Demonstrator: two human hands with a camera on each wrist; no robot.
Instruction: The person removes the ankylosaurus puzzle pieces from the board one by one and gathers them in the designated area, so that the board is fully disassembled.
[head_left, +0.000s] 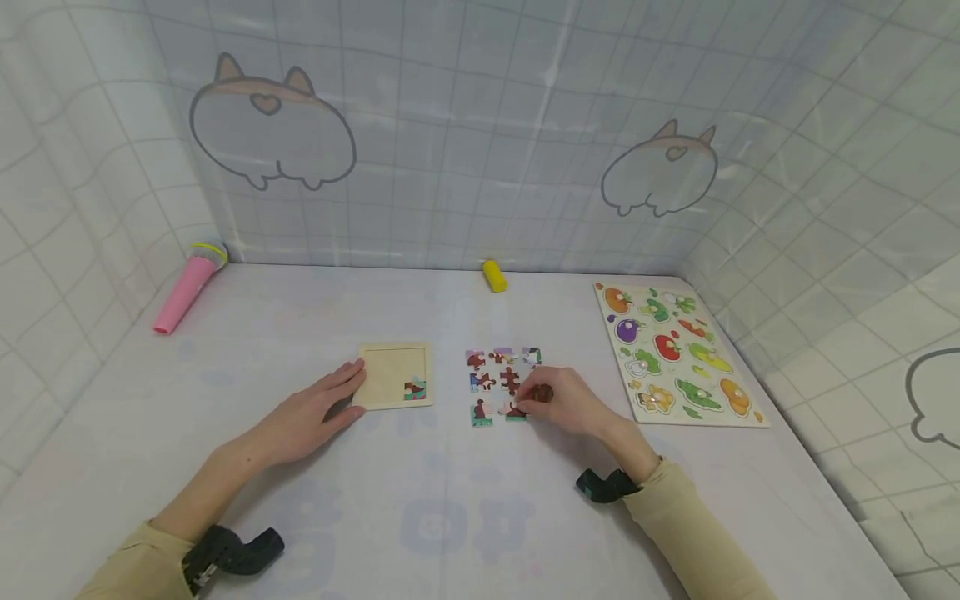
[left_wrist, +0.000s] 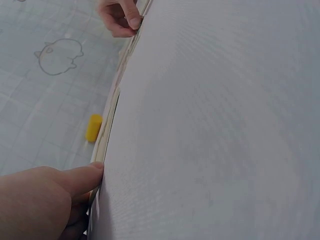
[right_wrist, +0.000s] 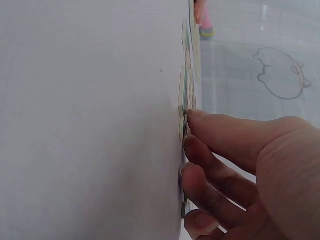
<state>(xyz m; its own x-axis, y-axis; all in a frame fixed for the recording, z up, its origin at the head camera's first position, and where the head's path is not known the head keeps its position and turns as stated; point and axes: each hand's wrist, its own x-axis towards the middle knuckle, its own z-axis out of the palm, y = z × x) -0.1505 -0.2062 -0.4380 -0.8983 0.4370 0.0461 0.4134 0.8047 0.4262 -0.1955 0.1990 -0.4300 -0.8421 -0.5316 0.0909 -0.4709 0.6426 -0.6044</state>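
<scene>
My left hand (head_left: 318, 408) lies on the table with its fingers stretched out, the fingertips touching the left edge of a shallow square wooden puzzle tray (head_left: 382, 348). One coloured puzzle piece (head_left: 415, 388) sits in the tray's lower right corner. To the right, several loose jigsaw pieces (head_left: 482, 382) are laid out in rough rows. Over their right side, my right hand (head_left: 562, 402) pinches a puzzle piece (right_wrist: 183, 127) between thumb and forefinger, low at the table. A brown piece (head_left: 543, 393) shows partly under its fingers.
A wooden board of fruit and vegetable shapes (head_left: 675, 354) lies to the right. A yellow block (head_left: 494, 276) is at the back, before the tiled-pattern curtain (head_left: 465, 167). At the back left lies a pink toy microphone (head_left: 187, 287).
</scene>
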